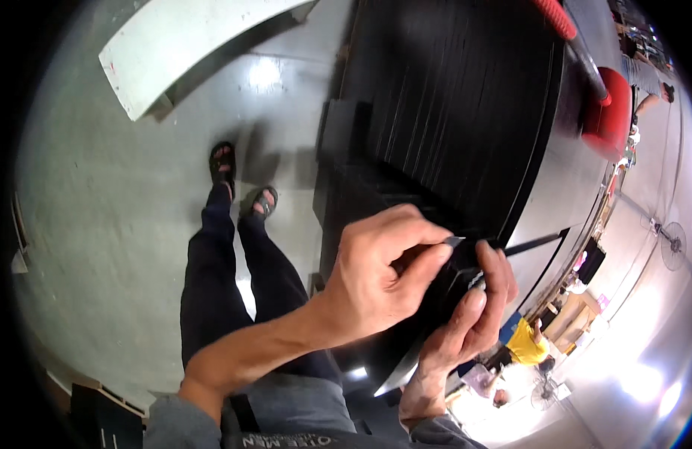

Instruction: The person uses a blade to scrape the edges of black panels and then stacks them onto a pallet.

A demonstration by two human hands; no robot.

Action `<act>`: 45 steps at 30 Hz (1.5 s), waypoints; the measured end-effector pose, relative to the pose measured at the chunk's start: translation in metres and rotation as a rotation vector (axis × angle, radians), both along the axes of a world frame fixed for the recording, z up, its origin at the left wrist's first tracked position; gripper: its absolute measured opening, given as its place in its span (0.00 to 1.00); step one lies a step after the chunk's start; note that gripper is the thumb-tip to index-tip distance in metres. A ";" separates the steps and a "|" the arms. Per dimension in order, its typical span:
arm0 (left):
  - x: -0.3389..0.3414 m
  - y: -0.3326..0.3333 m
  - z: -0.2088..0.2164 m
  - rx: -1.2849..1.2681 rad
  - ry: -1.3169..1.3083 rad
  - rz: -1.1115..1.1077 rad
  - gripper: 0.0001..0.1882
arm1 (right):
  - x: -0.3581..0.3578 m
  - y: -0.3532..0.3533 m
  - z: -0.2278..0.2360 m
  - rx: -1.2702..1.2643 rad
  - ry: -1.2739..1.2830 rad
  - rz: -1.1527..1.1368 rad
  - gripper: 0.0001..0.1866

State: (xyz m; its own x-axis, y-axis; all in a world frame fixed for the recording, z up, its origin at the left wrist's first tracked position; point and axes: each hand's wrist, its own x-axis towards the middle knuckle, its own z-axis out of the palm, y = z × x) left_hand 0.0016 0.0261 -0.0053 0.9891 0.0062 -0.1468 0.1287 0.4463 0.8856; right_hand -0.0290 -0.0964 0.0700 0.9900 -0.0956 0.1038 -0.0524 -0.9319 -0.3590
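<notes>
A small black part (458, 280) is gripped between both hands near the centre of the head view, slightly toward four o'clock, just in front of a tall stack of black sheets (451, 105) that fills the upper middle. The left hand (376, 273) is curled over the part from nine o'clock, with a thin grey blade-like piece (452, 242) pinched between thumb and forefinger at its top. The right hand (469, 314) is wrapped around the part from five o'clock, its fingers closed on the far side. A thin black rod (537, 242) is seen sticking out from the part toward three o'clock. At ten o'clock, dark trousers and sandalled feet (241, 187) are shown on a grey floor (99, 224), and a white bench (189, 37) is placed at eleven o'clock. At one o'clock a red drum-like object (611, 112) is seen. A person in a yellow shirt (527, 344) is visible at four o'clock, well apart from the hands.
</notes>
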 end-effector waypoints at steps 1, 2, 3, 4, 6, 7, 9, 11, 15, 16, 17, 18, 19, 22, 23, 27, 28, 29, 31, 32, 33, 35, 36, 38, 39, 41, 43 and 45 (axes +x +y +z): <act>0.009 0.003 0.002 -0.023 -0.067 -0.002 0.03 | 0.003 0.003 -0.004 0.007 -0.034 0.003 0.24; 0.008 0.003 0.003 0.011 -0.043 -0.078 0.03 | 0.002 0.002 -0.002 0.011 -0.022 0.005 0.25; 0.008 0.003 0.002 0.046 -0.018 -0.153 0.03 | 0.000 0.002 -0.001 0.016 -0.010 0.008 0.25; 0.013 0.004 -0.005 0.075 0.037 -0.213 0.03 | 0.001 0.001 0.002 -0.005 -0.024 0.017 0.25; 0.019 0.008 -0.018 0.107 0.215 -0.331 0.04 | 0.002 -0.001 0.004 -0.032 -0.015 0.035 0.25; 0.019 0.009 -0.018 0.114 0.212 -0.329 0.04 | 0.001 -0.001 0.003 -0.026 -0.020 0.036 0.25; 0.018 0.012 -0.010 -0.129 0.139 -0.368 0.04 | -0.001 -0.002 0.001 0.036 0.020 -0.013 0.25; 0.025 0.015 0.005 -0.099 0.102 -0.411 0.04 | 0.001 -0.002 0.001 0.015 0.018 0.008 0.26; 0.016 0.003 -0.034 0.088 0.240 -0.324 0.04 | 0.000 0.000 0.009 -0.019 0.035 0.013 0.26; 0.016 0.004 -0.042 0.161 0.263 -0.304 0.05 | 0.001 -0.001 0.005 -0.048 0.038 0.024 0.26; 0.012 0.003 -0.044 0.168 0.256 -0.297 0.05 | 0.002 -0.001 0.003 -0.042 0.030 0.029 0.26; 0.005 0.001 -0.042 0.078 0.208 -0.213 0.05 | 0.003 0.000 0.000 -0.022 0.024 0.006 0.26; 0.001 0.002 -0.036 -0.012 0.171 -0.133 0.05 | 0.000 0.001 0.000 -0.002 0.031 -0.021 0.26; 0.007 -0.005 -0.002 -0.046 -0.084 0.003 0.05 | -0.001 0.003 0.003 0.032 0.009 -0.031 0.27; 0.003 -0.012 0.001 -0.056 -0.138 0.026 0.05 | 0.001 0.004 0.001 0.036 0.004 -0.025 0.27; -0.006 -0.026 -0.008 -0.054 -0.124 0.111 0.06 | 0.000 0.008 -0.001 0.088 0.017 -0.105 0.29; -0.005 -0.026 -0.016 -0.002 -0.098 0.101 0.06 | 0.001 0.008 0.003 0.047 0.013 -0.082 0.29; -0.003 -0.022 -0.034 0.063 -0.077 0.093 0.06 | 0.001 0.010 0.001 0.004 0.029 -0.079 0.29; -0.012 -0.032 -0.090 0.123 0.043 0.182 0.05 | -0.001 0.009 0.001 -0.092 0.065 -0.054 0.29; -0.019 -0.034 -0.102 0.064 0.171 0.131 0.05 | 0.000 0.012 0.000 -0.131 0.013 -0.055 0.29; -0.018 -0.037 -0.124 0.223 0.077 0.159 0.05 | 0.000 0.014 -0.004 -0.126 -0.033 -0.064 0.28; -0.012 -0.048 -0.169 0.223 0.196 0.192 0.06 | 0.000 0.009 -0.001 -0.125 -0.033 -0.084 0.29; -0.015 -0.048 -0.198 0.188 0.441 0.120 0.06 | 0.001 0.007 -0.001 -0.155 -0.028 -0.054 0.29; -0.035 -0.045 -0.272 0.319 0.574 0.211 0.08 | 0.001 0.013 -0.009 -0.143 -0.026 -0.066 0.29; -0.046 -0.036 -0.289 0.357 0.638 0.260 0.09 | -0.003 0.014 -0.015 -0.150 -0.004 -0.089 0.29; -0.044 -0.038 -0.286 0.340 0.676 0.262 0.10 | -0.003 0.020 -0.011 -0.177 0.047 -0.161 0.31; -0.036 -0.043 -0.281 0.412 0.642 0.255 0.10 | 0.001 0.029 -0.011 -0.233 0.035 -0.205 0.33; -0.029 -0.046 -0.276 0.446 0.640 0.233 0.10 | 0.000 0.029 -0.008 -0.225 0.052 -0.217 0.34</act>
